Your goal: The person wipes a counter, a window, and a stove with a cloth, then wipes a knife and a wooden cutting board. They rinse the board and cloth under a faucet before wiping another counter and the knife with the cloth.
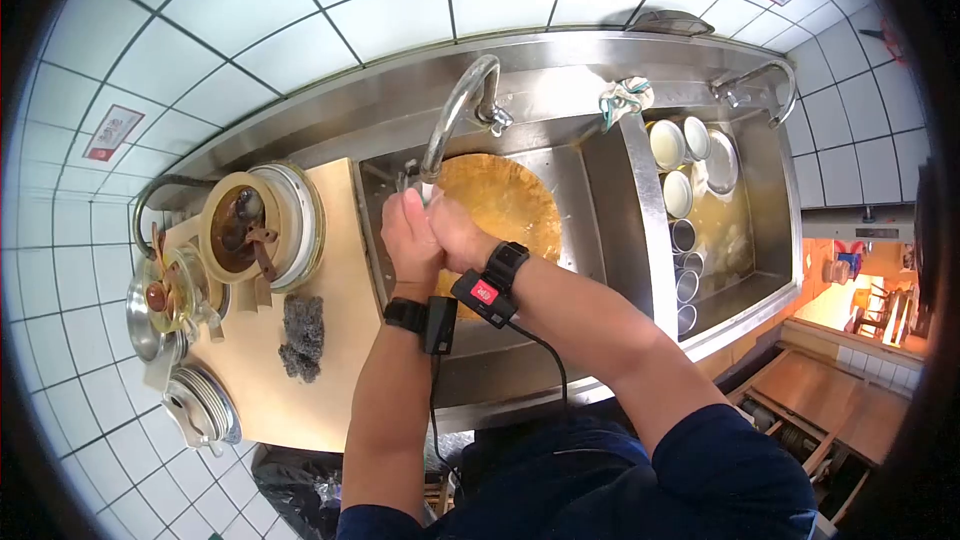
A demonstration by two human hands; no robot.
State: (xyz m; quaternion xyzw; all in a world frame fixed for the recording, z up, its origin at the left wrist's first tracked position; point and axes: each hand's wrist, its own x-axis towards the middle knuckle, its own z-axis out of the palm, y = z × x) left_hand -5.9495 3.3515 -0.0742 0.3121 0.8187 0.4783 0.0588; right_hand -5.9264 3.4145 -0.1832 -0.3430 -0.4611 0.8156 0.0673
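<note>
My left hand [408,238] and my right hand [452,232] are pressed together under the spout of the curved steel tap [455,110], over the left sink basin [575,200]. Their fingers overlap, so I cannot tell whether anything lies between them. Below the hands in the basin lies a large round brown board or lid [505,202]. Each wrist wears a black band with a small device, and a cable runs from the right one.
A wooden board [340,320] left of the sink carries a dark scouring pad [301,336], lids and pots [255,225]. The right basin [740,240] holds several cups and bowls in murky water. A rag [624,97] hangs on the divider; a second tap [765,85] stands far right.
</note>
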